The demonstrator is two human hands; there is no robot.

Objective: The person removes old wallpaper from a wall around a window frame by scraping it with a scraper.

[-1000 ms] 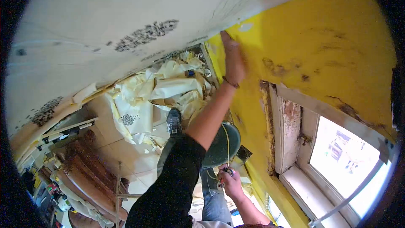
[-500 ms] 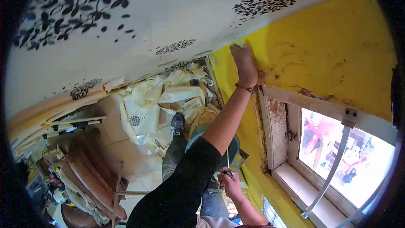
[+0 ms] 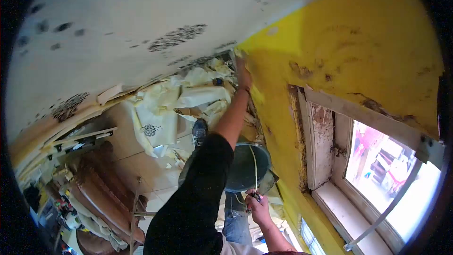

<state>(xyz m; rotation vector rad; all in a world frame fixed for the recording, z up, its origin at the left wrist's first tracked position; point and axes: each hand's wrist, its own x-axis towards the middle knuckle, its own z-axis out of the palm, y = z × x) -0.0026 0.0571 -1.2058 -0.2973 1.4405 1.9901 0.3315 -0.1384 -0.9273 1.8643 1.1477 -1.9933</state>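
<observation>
My left arm, in a black sleeve, reaches forward to the corner where the patterned white wall meets the yellow wall (image 3: 339,42). My left hand (image 3: 243,73) is at the yellow wall's edge in that corner; motion blurs its fingers. Lower down, my right hand (image 3: 258,206) is closed around a small dark object (image 3: 255,197), whose kind I cannot make out. A pale cord (image 3: 255,167) runs from it up across the mouth of a grey-green bucket (image 3: 267,160). The bucket stands below my arms, partly hidden by the left sleeve.
Torn wallpaper (image 3: 160,113) lies heaped on the tiled floor along the white wall. A window (image 3: 377,160) with a worn frame is set in the yellow wall at right, crossed by a pale bar (image 3: 387,208). Brown upholstered furniture (image 3: 101,198) stands at lower left.
My left hand has moved down and left along the yellow wall into the corner. The bucket shows more. My right hand keeps its grip, and the view has shifted slightly.
</observation>
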